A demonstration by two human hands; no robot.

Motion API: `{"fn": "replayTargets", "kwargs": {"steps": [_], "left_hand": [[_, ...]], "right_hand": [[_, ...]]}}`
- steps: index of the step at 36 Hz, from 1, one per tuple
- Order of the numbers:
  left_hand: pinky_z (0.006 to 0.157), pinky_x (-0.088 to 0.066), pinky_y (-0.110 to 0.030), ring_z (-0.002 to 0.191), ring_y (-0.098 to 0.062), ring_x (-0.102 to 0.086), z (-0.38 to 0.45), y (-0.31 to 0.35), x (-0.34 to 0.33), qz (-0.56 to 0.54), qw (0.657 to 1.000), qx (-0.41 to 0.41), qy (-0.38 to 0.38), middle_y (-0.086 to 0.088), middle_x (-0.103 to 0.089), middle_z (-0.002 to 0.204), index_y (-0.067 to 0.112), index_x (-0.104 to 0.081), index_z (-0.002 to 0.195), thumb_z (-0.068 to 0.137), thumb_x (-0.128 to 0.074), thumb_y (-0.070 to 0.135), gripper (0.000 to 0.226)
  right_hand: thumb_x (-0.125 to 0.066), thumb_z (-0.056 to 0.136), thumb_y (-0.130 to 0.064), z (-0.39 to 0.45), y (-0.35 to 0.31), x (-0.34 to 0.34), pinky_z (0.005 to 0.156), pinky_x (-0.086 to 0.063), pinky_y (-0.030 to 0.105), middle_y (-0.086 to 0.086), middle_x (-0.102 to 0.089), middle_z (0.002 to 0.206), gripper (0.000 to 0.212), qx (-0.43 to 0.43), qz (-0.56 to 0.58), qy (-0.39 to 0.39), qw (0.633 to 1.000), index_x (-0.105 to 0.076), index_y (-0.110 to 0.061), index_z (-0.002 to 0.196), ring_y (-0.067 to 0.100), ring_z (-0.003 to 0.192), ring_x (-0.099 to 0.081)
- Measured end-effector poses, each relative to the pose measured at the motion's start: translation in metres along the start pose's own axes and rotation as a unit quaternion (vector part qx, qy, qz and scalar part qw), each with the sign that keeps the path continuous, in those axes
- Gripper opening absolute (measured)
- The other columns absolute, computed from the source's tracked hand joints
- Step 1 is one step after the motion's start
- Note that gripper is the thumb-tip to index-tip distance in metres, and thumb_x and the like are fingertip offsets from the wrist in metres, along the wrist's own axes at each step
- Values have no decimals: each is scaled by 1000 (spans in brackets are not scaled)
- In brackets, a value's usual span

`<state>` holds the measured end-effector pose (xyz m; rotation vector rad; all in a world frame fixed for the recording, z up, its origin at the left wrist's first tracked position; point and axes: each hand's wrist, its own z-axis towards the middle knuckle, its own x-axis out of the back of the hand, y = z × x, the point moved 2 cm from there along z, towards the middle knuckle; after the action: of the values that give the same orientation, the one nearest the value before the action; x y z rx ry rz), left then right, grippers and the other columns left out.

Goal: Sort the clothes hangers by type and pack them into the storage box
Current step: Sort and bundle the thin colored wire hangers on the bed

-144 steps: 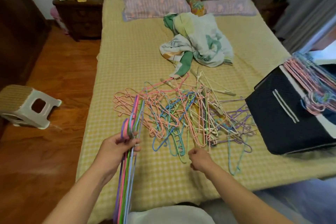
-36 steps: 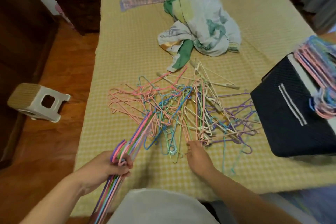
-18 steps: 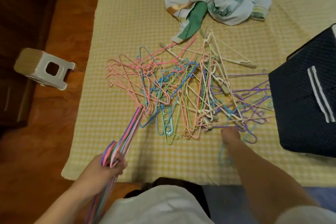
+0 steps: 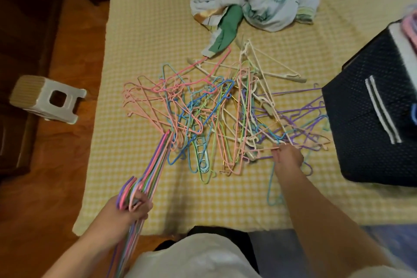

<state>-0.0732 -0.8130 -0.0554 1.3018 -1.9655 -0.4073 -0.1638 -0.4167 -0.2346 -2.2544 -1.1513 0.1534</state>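
Note:
A tangled pile of thin hangers, pink, blue, green, purple and cream, lies on the yellow checked bed cover. My left hand grips a stacked bundle of coloured hangers at their hooks, near the bed's front left edge; the bundle slants up toward the pile. My right hand reaches into the pile's right side, fingers pinching a pink hanger there. The dark mesh storage box stands at the right, with sorted pink hangers showing at its top edge.
A crumpled patterned blanket lies behind the pile. A small white stool stands on the wooden floor at the left, beside dark wooden furniture. The bed's front edge runs just before my body.
My view has tilted down and closer. My right hand moved from the pile's front middle to its right side and took hold of a hanger. My left hand keeps the bundle, lowered toward the bed edge.

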Motion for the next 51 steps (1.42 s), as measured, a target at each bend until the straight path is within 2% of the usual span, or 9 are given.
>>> {"fn": "replayTargets", "kwargs": {"steps": [2,9,18,22,26,31,41,48,51], "left_hand": [[55,-48,-15,56,-12,-60,3,2,-1,-3,1000,-14,3,-6,-63,62,8,-66,67,86,-72,-6,25],[65,-43,-34,57,-18,-54,4,13,-1,-60,998,-30,9,-11,-59,63,-6,-60,77,87,-70,-10,15],[70,-41,-37,67,-24,-53,-5,34,43,-164,985,-56,17,-13,-58,67,12,-67,64,80,-82,3,23],[65,-52,-38,64,-25,-59,-3,54,87,-251,966,-61,25,-15,-60,81,17,-71,77,83,-79,3,17],[54,-55,-32,60,-25,-59,0,83,137,-323,943,-84,4,-16,-59,82,0,-60,98,97,-62,4,5],[53,-56,-31,60,-22,-63,-4,130,179,-337,931,-142,-7,-14,-63,81,6,-62,94,95,-63,14,9],[67,-60,-36,76,-27,-66,-31,161,199,-353,909,-154,-161,-16,-63,89,4,-63,99,95,-62,16,13],[55,-56,-30,63,-23,-61,-33,154,182,-341,922,-135,-123,-14,-65,80,1,-51,131,91,-58,-15,44],[56,-57,-31,66,-25,-61,-32,150,174,-344,920,-131,-132,-16,-64,80,3,-53,134,91,-55,-18,48]], "right_hand": [[-50,100,3,-7,-1,0,98,-50,16,13,-63,94,19,-50,151,-29,987,-59,-10,90,33,92,-65],[-43,102,8,-35,14,6,74,-63,38,16,-59,104,19,-47,265,-105,957,-53,-8,98,24,81,-73],[-52,95,13,-136,-20,-37,74,-62,46,16,-62,97,25,119,65,-237,962,-58,-8,107,26,71,-72],[-53,95,14,-203,-58,-82,57,-57,26,15,-62,93,25,271,-62,-281,919,-59,-6,108,18,64,-71],[-57,91,10,-264,-82,-127,81,-60,50,14,-65,91,29,453,-190,-300,818,-65,-18,94,19,75,-72],[-72,80,7,-311,-82,-169,83,-51,29,-15,-62,88,29,704,-252,-261,610,-71,-15,98,5,86,-60],[-59,90,-10,-343,-47,-204,55,-44,28,6,-61,99,24,841,-346,-262,324,-59,-18,112,24,78,-55],[-60,72,8,-329,-54,-213,71,-51,36,11,-61,109,29,808,-431,-248,315,-64,-10,94,31,95,-58],[-66,66,11,-338,-52,-216,97,-46,42,8,-63,120,50,758,-450,-238,408,-70,-13,109,30,117,-52]]}}
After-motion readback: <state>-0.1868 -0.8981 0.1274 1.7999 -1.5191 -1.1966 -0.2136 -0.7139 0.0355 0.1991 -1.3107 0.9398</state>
